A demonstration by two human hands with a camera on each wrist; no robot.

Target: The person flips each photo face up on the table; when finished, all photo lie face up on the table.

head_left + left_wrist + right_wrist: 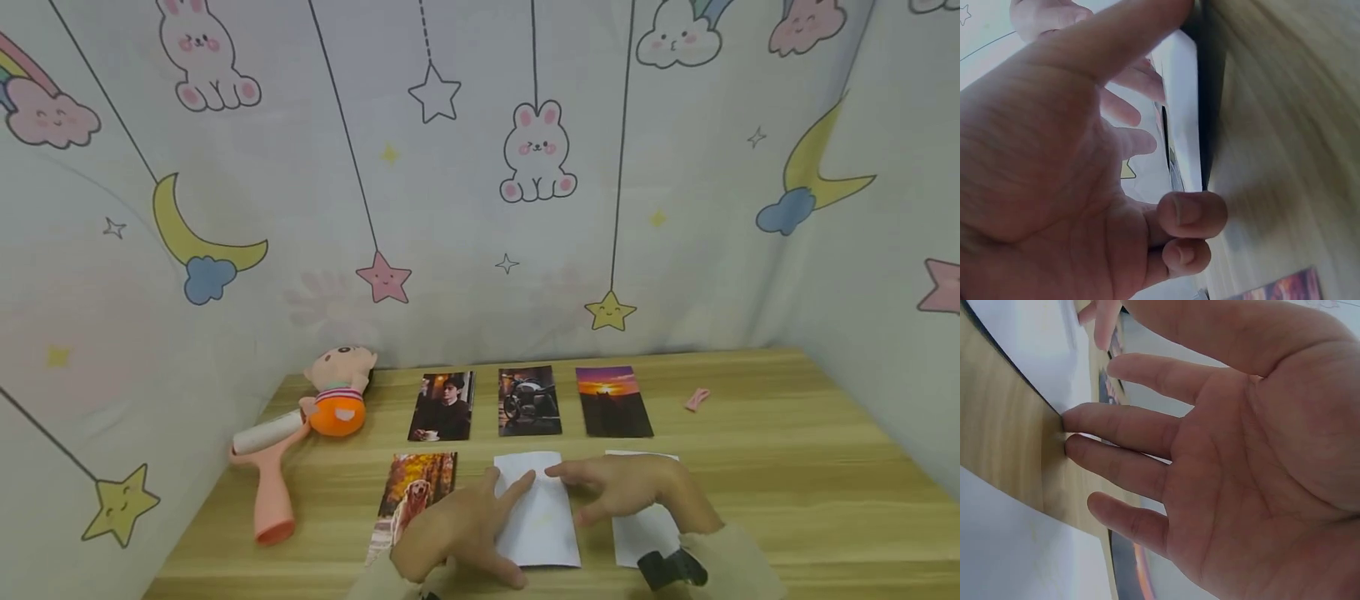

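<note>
A blank white card [542, 521] lies on the table in the middle of the front row. My left hand [468, 521] spreads over its left side, index fingertip on the upper part and thumb at the near edge. In the left wrist view a dark shadow runs along the edge of this card [1185, 112]. At its right side is my right hand [626, 483], its extended fingers [1129, 428] reaching the card's edge in the right wrist view. A photo card of a dog [411, 492] sits left of it, partly behind my left hand. Another white card [637, 537] lies beneath my right wrist.
Behind stand three photo cards in a row: a seated person [442, 407], a motorcycle [529, 402] and a sunset [613, 402]. A small pink bow-like piece [697, 400] lies right of them. At left are a pink-handled lint roller [272, 492] and a plush toy [337, 400].
</note>
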